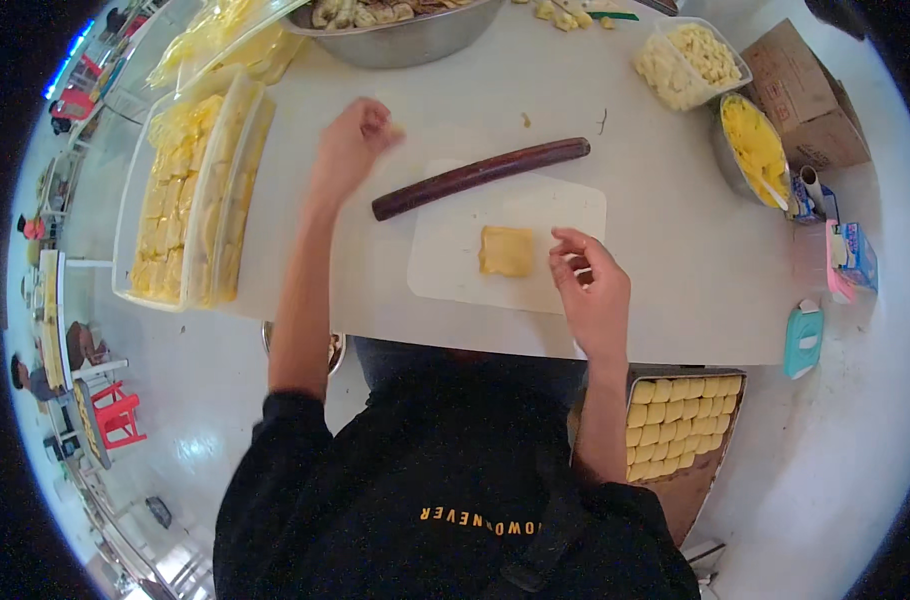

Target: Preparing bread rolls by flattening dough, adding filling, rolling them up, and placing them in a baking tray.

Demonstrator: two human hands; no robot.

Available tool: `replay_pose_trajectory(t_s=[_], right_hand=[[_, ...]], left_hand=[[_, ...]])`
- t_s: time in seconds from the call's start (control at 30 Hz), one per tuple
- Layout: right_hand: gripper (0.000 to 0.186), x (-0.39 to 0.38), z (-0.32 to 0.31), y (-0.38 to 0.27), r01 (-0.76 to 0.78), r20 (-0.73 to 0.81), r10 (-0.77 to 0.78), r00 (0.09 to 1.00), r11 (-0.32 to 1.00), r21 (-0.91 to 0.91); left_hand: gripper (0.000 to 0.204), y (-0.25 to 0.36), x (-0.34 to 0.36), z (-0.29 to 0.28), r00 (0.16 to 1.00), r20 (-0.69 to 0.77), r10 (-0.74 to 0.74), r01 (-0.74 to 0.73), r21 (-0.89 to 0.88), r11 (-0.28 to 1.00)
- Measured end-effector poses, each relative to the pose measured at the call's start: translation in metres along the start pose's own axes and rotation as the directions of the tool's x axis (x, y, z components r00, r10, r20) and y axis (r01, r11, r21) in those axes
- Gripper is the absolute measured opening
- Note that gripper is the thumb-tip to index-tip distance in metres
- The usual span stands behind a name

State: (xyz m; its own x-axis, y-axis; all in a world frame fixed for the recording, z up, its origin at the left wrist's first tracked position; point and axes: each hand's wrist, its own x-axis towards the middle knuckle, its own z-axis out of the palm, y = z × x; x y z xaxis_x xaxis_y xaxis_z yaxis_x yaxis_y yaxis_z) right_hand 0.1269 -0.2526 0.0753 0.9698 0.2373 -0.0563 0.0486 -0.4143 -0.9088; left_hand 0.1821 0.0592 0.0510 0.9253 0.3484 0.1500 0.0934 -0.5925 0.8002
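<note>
A thin, flat square of yellow dough (pixel 507 251) lies on a white cutting board (pixel 440 270) in front of me. My right hand (pixel 593 295) hovers just right of the dough, fingers loosely bent and apart, with nothing visible in them. Farther left, my left hand (pixel 355 145) is raised above the table between the board and a plastic tub. Its fingers are curled in, and a small pale blurred bit shows at their tips; I cannot make out what it is. A dark wooden rolling pin (pixel 482 178) rests aslant across the board's far edge.
At the left stands a clear plastic tub (pixel 127 235) of yellow dough pieces. A metal basin (pixel 400 45) sits at the back. To the right are a container of pale chunks (pixel 700 60), a bowl of yellow filling (pixel 753 140) and a cardboard box (pixel 800 95). Dough pieces (pixel 680 420) fill a tray below.
</note>
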Motion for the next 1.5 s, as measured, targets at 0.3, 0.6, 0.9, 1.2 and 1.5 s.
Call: replay_pose_trajectory(t_s=[0.3, 0.6, 0.9, 1.2, 1.5], right_hand=[[0.026, 0.013, 0.026, 0.012, 0.250, 0.046, -0.250, 0.967, 0.968, 0.011], [0.033, -0.001, 0.027, 0.008, 0.394, 0.136, -0.411, 0.901, 0.645, -0.655], [0.052, 0.021, 0.000, 0.012, 0.401, 0.252, -0.313, 0.916, 0.661, -0.635], [0.053, 0.095, 0.012, 0.065, 0.087, -0.111, -0.334, 0.936, 0.525, -0.847], [0.051, 0.021, 0.005, 0.073, 0.253, 0.071, -0.316, 0.946, 0.582, -0.773]], left_hand=[[0.022, 0.051, -0.127, 0.067, 0.937, 0.275, -0.214, 0.348, -0.721, 0.599], [0.032, 0.046, -0.119, 0.053, 0.935, -0.133, 0.330, -0.296, 0.224, 0.929], [0.034, 0.028, -0.057, 0.027, 0.882, 0.431, 0.190, -0.361, 0.359, 0.861], [0.039, 0.018, -0.052, 0.048, 0.939, 0.309, 0.149, -0.258, 0.352, 0.900], [0.050, 0.019, -0.140, 0.058, 0.976, 0.051, 0.213, -0.198, 0.619, 0.760]])
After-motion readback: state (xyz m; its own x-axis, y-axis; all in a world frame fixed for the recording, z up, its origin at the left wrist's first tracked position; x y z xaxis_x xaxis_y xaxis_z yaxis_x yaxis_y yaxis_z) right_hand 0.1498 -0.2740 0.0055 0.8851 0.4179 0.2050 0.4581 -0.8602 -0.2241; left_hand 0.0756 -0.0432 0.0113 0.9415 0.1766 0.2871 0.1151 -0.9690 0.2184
